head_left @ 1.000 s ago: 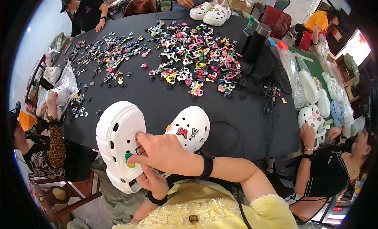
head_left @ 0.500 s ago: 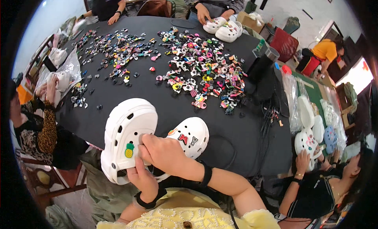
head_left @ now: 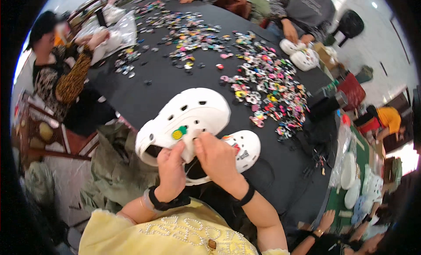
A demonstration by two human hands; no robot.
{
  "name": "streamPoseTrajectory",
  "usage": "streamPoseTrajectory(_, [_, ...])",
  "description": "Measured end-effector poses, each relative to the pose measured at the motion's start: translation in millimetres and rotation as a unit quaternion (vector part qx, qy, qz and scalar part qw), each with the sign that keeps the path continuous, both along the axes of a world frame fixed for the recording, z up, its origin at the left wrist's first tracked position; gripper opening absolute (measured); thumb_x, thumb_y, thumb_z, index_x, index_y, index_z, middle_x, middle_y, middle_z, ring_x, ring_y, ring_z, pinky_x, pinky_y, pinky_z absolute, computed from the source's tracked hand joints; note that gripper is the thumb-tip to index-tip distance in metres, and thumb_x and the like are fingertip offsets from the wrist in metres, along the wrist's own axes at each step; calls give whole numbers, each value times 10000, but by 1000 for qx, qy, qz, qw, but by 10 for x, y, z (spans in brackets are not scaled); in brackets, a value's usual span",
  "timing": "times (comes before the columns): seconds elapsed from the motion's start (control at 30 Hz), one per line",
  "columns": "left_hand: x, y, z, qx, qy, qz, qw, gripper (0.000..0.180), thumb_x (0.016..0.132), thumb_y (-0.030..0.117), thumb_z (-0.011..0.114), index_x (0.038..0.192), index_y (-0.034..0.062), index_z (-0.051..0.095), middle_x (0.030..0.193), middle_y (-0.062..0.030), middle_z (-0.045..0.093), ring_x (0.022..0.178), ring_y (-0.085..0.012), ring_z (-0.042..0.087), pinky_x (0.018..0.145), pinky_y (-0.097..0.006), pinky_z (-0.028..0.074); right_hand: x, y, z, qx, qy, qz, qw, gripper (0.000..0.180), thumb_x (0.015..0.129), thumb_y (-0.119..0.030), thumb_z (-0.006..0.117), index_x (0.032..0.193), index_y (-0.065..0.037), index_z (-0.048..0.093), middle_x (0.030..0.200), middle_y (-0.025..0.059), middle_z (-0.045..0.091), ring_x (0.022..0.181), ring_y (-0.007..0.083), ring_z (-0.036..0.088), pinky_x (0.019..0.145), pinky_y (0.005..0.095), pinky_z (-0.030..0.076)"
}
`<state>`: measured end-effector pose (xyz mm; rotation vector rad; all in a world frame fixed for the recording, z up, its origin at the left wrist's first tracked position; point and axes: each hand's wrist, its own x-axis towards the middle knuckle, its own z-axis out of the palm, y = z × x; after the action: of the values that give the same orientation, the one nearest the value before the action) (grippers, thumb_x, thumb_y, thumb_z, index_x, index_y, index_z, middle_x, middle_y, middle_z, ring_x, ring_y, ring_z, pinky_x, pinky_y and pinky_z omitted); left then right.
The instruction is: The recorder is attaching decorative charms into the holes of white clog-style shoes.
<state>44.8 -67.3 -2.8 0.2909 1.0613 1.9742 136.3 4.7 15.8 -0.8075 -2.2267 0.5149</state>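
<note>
Both hands, left hand (head_left: 172,174) and right hand (head_left: 218,159), hold a white clog (head_left: 186,119) above the black tabletop (head_left: 175,86), fingers pinching its upper beside a green-yellow charm (head_left: 178,133), which could pop loose under uneven pressure.

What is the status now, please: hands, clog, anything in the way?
Left hand and right hand both grip white clog, held above table. Second clog lies just behind. Charm pile farther off, not in the way.

The hands (head_left: 197,167) are covering part of the clog (head_left: 184,119); the second clog (head_left: 243,147) is lying half hidden behind them, and the charms (head_left: 267,86) are too small to tell apart.
</note>
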Motion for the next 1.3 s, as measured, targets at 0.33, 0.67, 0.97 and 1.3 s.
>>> streamPoseTrajectory(0.33, [-9,-54,8,16,-38,-18,999,257,877,141,518,1071,-28,528,1015,-67,602,868,-95,564,743,-226,441,15,-49,28,-16,-19,39,999,103,845,-139,531,842,-38,519,680,132,559,588,314,560,515,379,434])
streamPoseTrajectory(0.67, [-46,51,41,13,10,-72,997,306,907,167,491,1153,-14,474,1073,-72,560,915,-99,542,753,-232,435,196,320,278,-15,25,120,992,334,681,-130,670,998,-118,567,848,51,518,835,254,538,702,367,442])
streamPoseTrajectory(0.97, [-162,131,47,-82,380,-199,900,367,836,70,563,1152,-83,456,1050,-86,556,928,-122,530,794,-256,426,242,575,102,66,-32,170,983,326,653,-212,686,956,-143,589,813,18,512,771,210,553,670,342,441])
streamPoseTrajectory(1.3, [-204,199,29,-58,179,-253,949,344,845,38,515,1159,-91,458,1088,-94,562,980,-158,546,834,-267,421,202,669,216,-43,-120,228,965,324,665,-220,684,922,-93,532,857,40,518,809,237,547,673,358,427])
